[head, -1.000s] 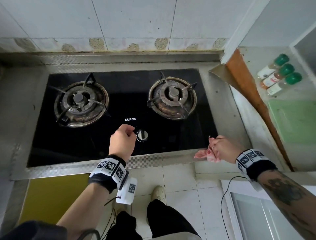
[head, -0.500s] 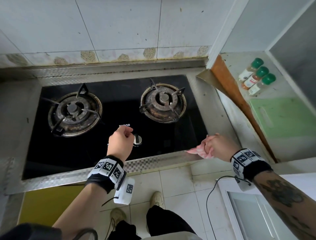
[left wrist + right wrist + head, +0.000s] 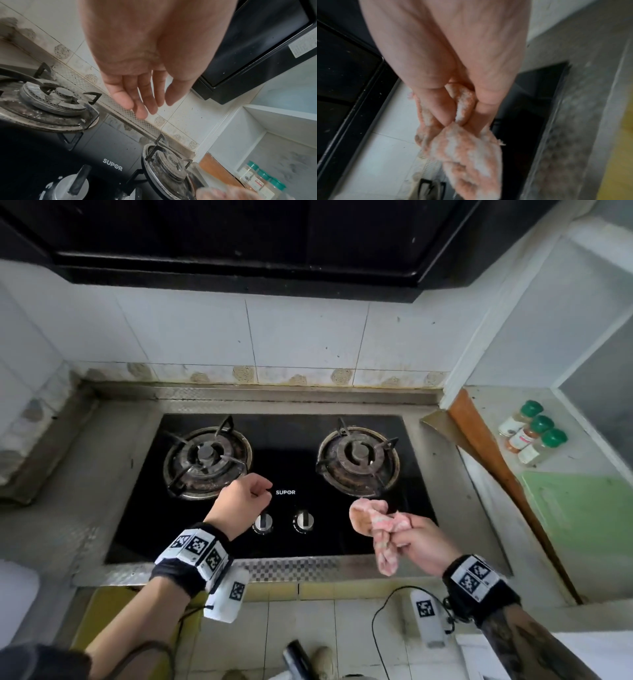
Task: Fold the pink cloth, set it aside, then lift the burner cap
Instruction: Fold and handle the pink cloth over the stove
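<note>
The crumpled pink cloth [image 3: 373, 525] [image 3: 465, 155] hangs bunched from my right hand [image 3: 400, 539] [image 3: 462, 116], which grips it just above the stove's front right, near the right knob [image 3: 303, 521]. My left hand [image 3: 260, 491] [image 3: 157, 106] hovers empty between the left burner and the left knob [image 3: 263, 522] [image 3: 72, 186], its fingers relaxed and spread. The left burner cap [image 3: 207, 453] [image 3: 63, 93] and the right burner cap [image 3: 358, 450] [image 3: 171, 161] sit on their burners under black pan supports.
A black range hood [image 3: 239, 241] hangs over the black glass hob [image 3: 291, 467]. Right of the stove, three green-lidded spice jars [image 3: 534, 433] and a green cutting board [image 3: 582, 508] lie on the counter. A black cable [image 3: 380, 628] dangles below my right wrist.
My left hand let go of the left knob and moved up toward the left burner. My right hand carried the cloth from the counter's front edge to over the hob.
</note>
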Motion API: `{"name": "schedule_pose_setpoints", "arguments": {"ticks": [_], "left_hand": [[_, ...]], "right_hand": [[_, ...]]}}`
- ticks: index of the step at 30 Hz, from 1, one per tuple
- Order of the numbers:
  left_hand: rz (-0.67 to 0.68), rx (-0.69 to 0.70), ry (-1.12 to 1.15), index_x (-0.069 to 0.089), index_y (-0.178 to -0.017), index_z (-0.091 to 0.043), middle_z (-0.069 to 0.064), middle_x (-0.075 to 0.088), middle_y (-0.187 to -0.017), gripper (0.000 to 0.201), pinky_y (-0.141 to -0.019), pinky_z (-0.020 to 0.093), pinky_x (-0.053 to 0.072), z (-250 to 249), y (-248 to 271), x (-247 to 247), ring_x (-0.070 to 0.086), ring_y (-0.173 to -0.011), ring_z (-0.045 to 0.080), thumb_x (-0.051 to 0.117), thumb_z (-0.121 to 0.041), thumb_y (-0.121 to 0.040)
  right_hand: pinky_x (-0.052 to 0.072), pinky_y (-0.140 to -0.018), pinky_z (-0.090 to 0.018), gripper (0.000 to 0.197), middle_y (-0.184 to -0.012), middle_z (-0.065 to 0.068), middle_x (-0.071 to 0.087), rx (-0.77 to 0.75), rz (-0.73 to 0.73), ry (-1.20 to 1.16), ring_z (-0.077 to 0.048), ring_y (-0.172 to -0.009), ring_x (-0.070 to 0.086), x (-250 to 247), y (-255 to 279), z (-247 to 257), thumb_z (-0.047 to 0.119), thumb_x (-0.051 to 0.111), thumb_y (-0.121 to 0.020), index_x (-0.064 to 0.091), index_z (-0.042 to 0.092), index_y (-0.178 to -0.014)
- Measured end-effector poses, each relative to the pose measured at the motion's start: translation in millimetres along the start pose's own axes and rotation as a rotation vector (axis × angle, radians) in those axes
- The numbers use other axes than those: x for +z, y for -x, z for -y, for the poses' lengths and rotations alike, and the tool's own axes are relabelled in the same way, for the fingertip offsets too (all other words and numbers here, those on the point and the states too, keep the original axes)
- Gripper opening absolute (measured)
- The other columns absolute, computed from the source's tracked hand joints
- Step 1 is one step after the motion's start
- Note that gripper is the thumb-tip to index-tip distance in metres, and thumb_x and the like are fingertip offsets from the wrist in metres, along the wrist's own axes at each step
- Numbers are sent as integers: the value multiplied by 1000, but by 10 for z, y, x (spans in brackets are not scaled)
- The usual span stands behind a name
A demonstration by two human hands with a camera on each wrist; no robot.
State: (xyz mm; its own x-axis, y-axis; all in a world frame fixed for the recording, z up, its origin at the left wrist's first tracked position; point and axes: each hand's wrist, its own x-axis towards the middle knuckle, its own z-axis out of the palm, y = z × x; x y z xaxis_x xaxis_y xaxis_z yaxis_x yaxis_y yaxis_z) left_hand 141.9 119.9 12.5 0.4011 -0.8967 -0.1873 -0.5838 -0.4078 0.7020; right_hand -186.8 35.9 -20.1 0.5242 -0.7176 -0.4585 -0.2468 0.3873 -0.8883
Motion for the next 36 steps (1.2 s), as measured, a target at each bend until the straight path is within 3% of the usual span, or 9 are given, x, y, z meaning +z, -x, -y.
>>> {"name": "schedule_pose_setpoints", "arguments": {"ticks": [11,15,18,21,26,29,31,33,36], "left_hand": [[12,-4,36,68,-105,-20,-7,69,-91,25,-76,16,45,96,176,-140,64,-85,11,66,-13,-81],[163,-14,28,64,-117,-20,-8,68,-101,41,-87,24,50,67,208,-46,63,-87,9,63,-6,-79],[339,-42,107,54,-131,-15,-3,67,-109,55,-93,28,50,40,236,105,62,-90,11,67,-7,-78],[455,-12,547,44,-137,-11,12,67,-115,67,-92,36,52,-16,302,231,64,-94,20,64,0,-74],[384,108,796,45,-136,-11,22,62,-120,69,-88,40,51,-105,286,351,61,-108,33,56,14,-73],[359,208,660,54,-126,-7,21,65,-111,58,-89,41,52,-178,281,428,63,-105,32,50,12,-71],[360,254,572,58,-120,-4,20,64,-107,52,-85,40,53,-243,280,534,65,-99,23,47,13,-72],[370,287,551,58,-118,3,11,57,-108,44,-78,29,53,-320,305,646,63,-92,7,51,17,-77],[418,317,461,59,-124,-4,2,49,-117,45,-79,16,49,-439,327,802,59,-94,1,65,5,-80]], "right_hand": [[39,-83,-46,50,-91,-15,47,-7,421,-541,-30,-89,43,563,-398,395,-28,35,-72,41,0,-112],[45,-80,-43,42,-89,-16,51,-7,479,-691,-30,-86,51,688,-428,444,-24,35,-77,31,-19,-119],[56,-81,-35,49,-91,-14,69,59,404,-812,-22,-84,68,691,-440,374,-19,55,-74,57,-5,-121],[45,-97,-29,51,-107,-14,71,73,408,-914,-17,-97,69,710,-461,288,-9,72,-75,60,-2,-124],[55,-80,-28,86,-112,-20,64,93,275,-760,-23,-95,66,709,-445,164,16,93,-55,53,-1,-129],[58,-64,-23,76,-104,-17,68,105,192,-781,-19,-85,69,671,-410,97,22,95,-53,61,2,-118],[56,-64,-21,69,-112,-19,62,94,120,-764,-22,-96,62,640,-411,51,24,88,-69,57,1,-126],[54,-69,-20,57,-115,-18,59,46,81,-700,-23,-104,55,627,-373,13,24,71,-89,48,0,-135],[55,-65,-21,30,-95,-9,67,-39,1,-635,-13,-84,65,545,-260,-15,22,59,-93,60,6,-119]]}}
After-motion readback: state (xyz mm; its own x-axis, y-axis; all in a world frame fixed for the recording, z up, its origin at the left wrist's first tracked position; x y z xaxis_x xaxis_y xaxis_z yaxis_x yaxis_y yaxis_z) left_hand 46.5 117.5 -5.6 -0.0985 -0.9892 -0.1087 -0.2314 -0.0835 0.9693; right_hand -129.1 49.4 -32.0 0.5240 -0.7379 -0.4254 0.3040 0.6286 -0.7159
